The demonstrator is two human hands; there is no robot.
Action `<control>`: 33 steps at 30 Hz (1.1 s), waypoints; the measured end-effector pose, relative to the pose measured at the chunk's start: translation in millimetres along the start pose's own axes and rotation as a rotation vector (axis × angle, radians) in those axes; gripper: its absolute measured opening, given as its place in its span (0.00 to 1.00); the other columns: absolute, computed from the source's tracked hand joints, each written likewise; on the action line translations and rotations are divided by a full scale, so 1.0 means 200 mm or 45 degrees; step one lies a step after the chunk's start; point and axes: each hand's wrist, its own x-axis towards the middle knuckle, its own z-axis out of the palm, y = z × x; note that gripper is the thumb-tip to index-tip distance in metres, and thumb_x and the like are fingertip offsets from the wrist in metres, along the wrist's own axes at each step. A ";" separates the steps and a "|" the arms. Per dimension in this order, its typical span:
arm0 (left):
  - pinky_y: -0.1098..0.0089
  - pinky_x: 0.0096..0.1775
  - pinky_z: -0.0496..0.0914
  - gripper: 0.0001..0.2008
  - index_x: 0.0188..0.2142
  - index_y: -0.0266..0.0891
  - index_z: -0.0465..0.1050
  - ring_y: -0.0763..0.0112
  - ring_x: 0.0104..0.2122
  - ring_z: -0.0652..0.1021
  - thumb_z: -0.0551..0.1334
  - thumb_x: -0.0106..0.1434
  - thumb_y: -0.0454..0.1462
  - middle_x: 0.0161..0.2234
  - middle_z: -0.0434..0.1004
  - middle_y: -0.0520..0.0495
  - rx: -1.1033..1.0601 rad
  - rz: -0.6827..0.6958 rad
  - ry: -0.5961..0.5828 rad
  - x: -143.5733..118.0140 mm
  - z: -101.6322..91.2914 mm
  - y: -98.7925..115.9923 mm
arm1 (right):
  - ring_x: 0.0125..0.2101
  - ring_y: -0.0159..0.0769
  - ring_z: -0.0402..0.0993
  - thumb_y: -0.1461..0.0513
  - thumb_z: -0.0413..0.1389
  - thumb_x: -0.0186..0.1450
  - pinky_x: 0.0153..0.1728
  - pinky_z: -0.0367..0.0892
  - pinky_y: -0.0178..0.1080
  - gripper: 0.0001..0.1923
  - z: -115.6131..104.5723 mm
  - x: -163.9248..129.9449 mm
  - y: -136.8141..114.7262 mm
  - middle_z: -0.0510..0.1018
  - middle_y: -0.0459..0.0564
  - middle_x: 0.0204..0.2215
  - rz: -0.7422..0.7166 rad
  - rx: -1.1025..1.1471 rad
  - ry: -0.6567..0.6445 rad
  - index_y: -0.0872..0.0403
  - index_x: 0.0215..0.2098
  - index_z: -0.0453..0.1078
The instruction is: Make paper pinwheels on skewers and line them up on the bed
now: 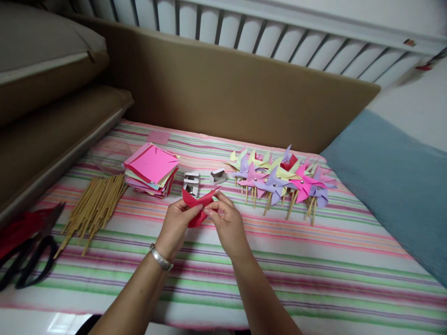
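1. Left hand (176, 223) and right hand (225, 221) pinched a red paper square (195, 201) above the striped cloth (314, 260), still unpinned.
2. Finished pinwheels (279, 179) lay right (many); paper stack (151, 170) and sticks (94, 204) remained.

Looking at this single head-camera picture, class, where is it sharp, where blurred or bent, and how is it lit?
Head view: the red folded paper between the left hand and right hand is fairly sharp; the black-handled scissors at the left edge blur; the white railing bows from lens distortion; light is soft, shadows faint.
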 end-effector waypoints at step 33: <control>0.75 0.32 0.68 0.08 0.27 0.34 0.79 0.74 0.25 0.76 0.71 0.45 0.34 0.24 0.80 0.47 -0.037 -0.126 -0.177 0.01 -0.03 0.00 | 0.24 0.30 0.66 0.62 0.60 0.50 0.28 0.61 0.34 0.05 0.00 0.01 0.03 0.72 0.43 0.20 0.178 0.345 -0.002 0.55 0.21 0.69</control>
